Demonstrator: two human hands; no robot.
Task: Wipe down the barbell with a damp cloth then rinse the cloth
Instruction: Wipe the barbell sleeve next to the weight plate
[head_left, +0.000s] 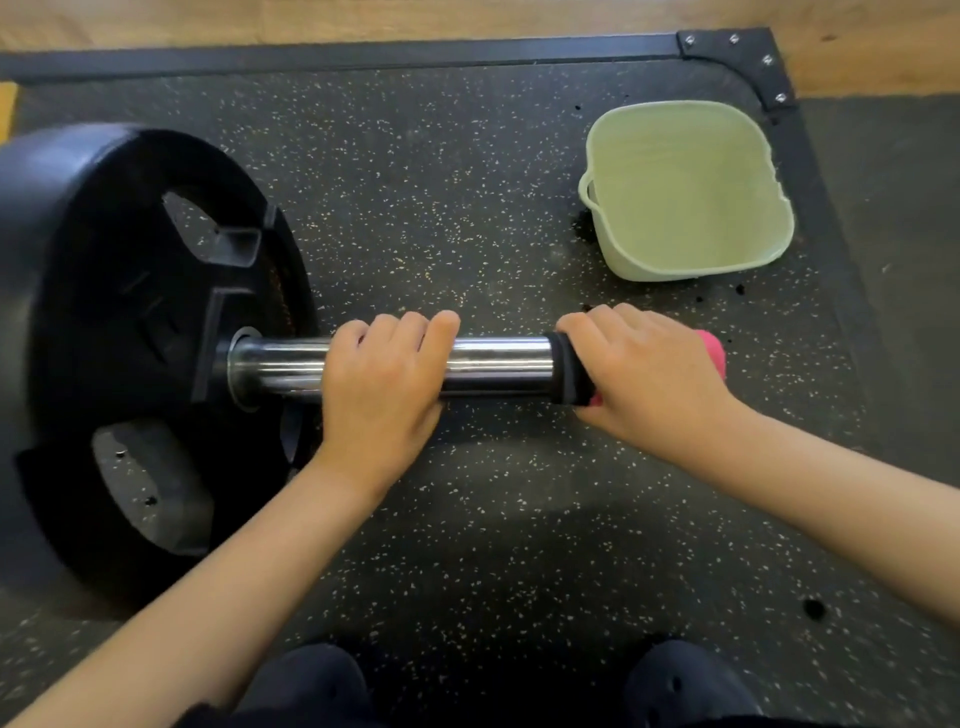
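Observation:
A chrome barbell sleeve (498, 364) lies level across the middle of the view, with a black end cap (569, 370) at its right tip and a large black weight plate (130, 338) at its left. My left hand (382, 382) grips the sleeve from above, fingers curled over it. My right hand (644, 371) holds a pink cloth (710, 349) wrapped over the end of the bar; only a bit of pink shows past the fingers and under the palm. A pale green bucket (613, 244) with water in it stands beyond the bar, to the right.
The bar rests over a black speckled rubber mat (467, 208) framed by a black metal edge (363, 54) with a bolted corner plate. Wooden floor lies beyond it. My two dark shoes (680, 686) show at the bottom. Dark wet spots dot the mat near the bucket.

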